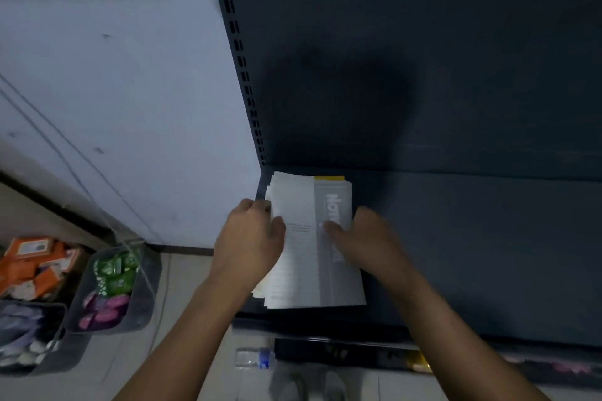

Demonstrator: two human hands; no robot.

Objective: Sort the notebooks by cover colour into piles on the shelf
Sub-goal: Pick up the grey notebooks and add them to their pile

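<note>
Dim bluish light, soft shadow on the back panel, motion blur on the right hand.

Stack of notebooks lies on the shelf at its far left end, tucked into the corner by the slotted upright. Left hand is at the stack's left edge, thumb on top. Right hand is on its right side. Wall stands left of the upright. On the floor left of the shelf sits a bin holding packets. Bottle lies on the floor below the shelf's front edge.
</note>
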